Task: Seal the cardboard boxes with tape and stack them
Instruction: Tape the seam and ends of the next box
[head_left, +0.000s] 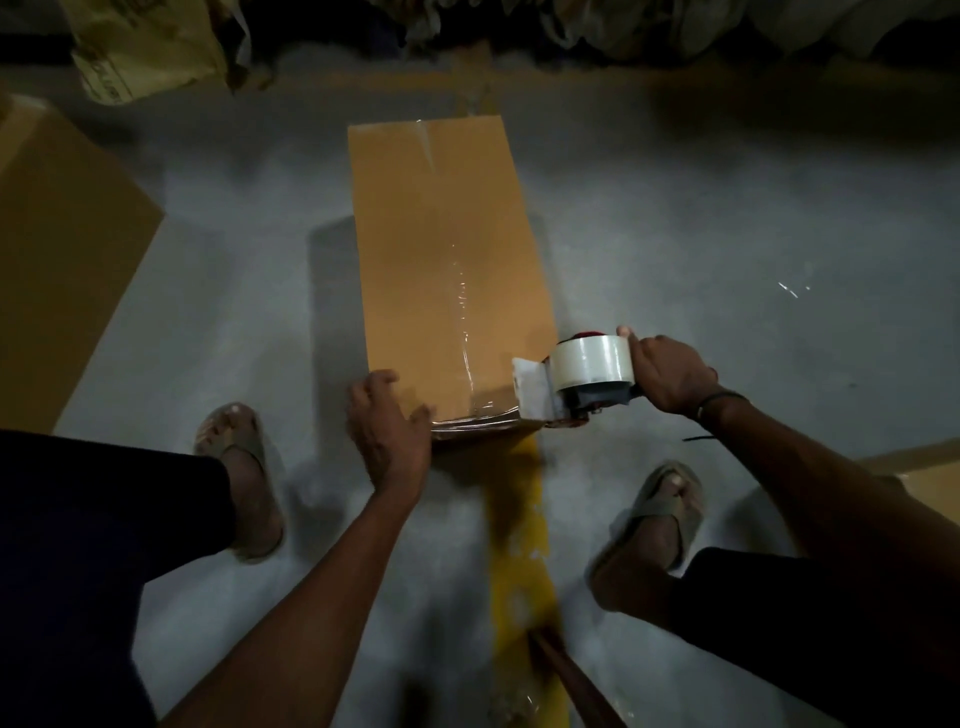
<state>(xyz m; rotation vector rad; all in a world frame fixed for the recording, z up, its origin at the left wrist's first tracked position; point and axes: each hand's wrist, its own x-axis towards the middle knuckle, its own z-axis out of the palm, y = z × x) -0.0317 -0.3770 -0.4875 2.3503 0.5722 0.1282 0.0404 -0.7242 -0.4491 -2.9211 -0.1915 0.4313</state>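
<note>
Tape already runs along the top seam of the cardboard box on the floor at centre, the left hand resting flat on its six-o'clock edge while the right hand grips the tape dispenser at its four-o'clock corner; stacking looks undone.

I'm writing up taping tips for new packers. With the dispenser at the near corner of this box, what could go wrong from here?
1. The tape dispenser sits off the seam, at the box's near right corner, so the strip may tear crooked or lift.
2. The left hand presses only the near edge; the box could slide.
3. The dispenser's blade end lies close to the left hand's fingers, so a slip by the right hand might nick them.
</note>
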